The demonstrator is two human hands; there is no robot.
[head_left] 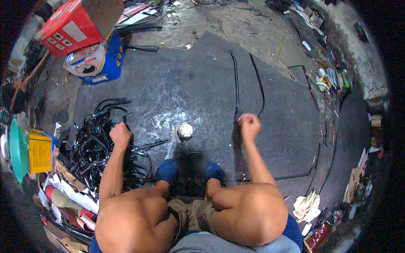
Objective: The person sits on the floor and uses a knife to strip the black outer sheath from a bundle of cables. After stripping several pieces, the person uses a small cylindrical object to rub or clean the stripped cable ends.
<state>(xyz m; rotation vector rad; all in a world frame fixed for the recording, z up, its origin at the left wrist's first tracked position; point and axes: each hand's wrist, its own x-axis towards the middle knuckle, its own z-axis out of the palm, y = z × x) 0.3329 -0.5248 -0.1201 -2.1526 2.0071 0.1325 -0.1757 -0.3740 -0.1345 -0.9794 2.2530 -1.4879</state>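
To my left lies a tangled heap of shiny black strips (95, 143), thin and flexible like rubber or plastic. My left hand (120, 135) is closed in a fist at the heap's right edge; what it grips, if anything, is hidden. My right hand (250, 125) is off to the right above the dark mat, its fingers curled together. Just beyond it two long black strips (236, 84) lie side by side, and a bent strip (259, 84) reaches down towards the fingers. Whether the fingers hold any of them I cannot make out. A round whitish tin or lid (185, 131) sits between my hands.
A red carton (78, 27) rests on a blue one (101, 59) at the far left. Nearer on the left are a yellow box (41, 151) and a green basin (19, 149). Scraps and a pale crumpled bundle (307, 206) lie along the right. My blue-shod feet are in front.
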